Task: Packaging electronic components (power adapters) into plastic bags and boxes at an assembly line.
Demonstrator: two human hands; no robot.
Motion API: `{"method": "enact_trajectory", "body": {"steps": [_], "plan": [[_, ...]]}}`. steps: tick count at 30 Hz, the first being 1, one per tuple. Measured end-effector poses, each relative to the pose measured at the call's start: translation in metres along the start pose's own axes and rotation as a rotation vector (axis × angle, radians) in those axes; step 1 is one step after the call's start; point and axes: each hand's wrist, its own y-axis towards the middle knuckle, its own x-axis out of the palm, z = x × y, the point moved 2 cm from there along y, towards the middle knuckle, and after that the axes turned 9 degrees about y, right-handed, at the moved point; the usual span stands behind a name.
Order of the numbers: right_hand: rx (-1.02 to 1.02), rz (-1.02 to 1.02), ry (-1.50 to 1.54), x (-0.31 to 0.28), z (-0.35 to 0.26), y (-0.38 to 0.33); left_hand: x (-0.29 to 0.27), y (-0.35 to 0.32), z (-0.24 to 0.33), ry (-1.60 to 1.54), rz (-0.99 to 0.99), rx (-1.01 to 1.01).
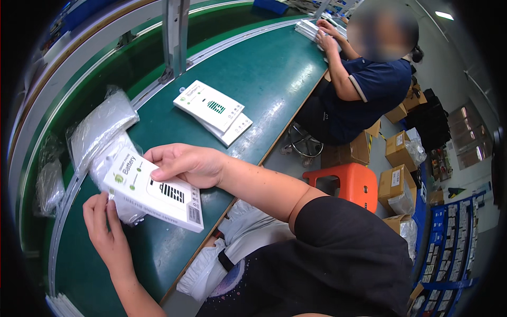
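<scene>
A flat white battery box with green marks and a dark bar pattern on its face is held up above the green bench. My right hand grips it by its far edge, thumb on the printed face and fingers behind. At the box's left end, the fingertips of my left hand pinch near the corner; exactly what they grasp there is partly hidden. Farther along the bench lies a small stack of similar white boxes, the upper one askew over the lower.
Clear plastic bags lie by the bench's left rail, partly behind the held box. A metal post rises at the far edge. A co-worker handles white boxes farther along. An orange stool and cartons stand on the right.
</scene>
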Motion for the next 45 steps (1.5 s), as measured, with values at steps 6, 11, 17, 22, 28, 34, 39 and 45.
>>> {"method": "enact_trajectory", "body": {"steps": [6,11,17,22,28,34,39,45], "plan": [[0.192,-0.130,-0.168,0.010,0.006,-0.005,0.008,0.007,-0.002,-0.015,0.052,0.126],[0.204,-0.063,-0.122,0.004,0.016,0.006,0.009,0.008,-0.004,-0.259,-0.004,-0.082],[0.137,0.019,-0.190,0.014,0.015,0.014,0.011,0.005,-0.019,-0.228,0.026,-0.063],[0.138,0.053,-0.289,0.006,0.016,0.008,0.005,0.002,-0.027,-0.661,-0.039,-0.476],[0.104,0.085,-0.345,0.003,0.015,0.007,0.002,0.006,-0.023,-0.585,-0.115,-0.373],[-0.073,0.180,-0.385,-0.008,0.027,0.016,0.004,0.000,-0.036,-0.232,-0.125,-0.203],[-0.352,0.402,-0.585,0.003,0.040,0.006,0.003,-0.003,-0.001,-0.115,-0.172,0.048],[-0.500,0.373,-0.571,0.037,0.042,-0.013,0.014,-0.011,-0.018,-0.803,-0.082,-0.399]]}}
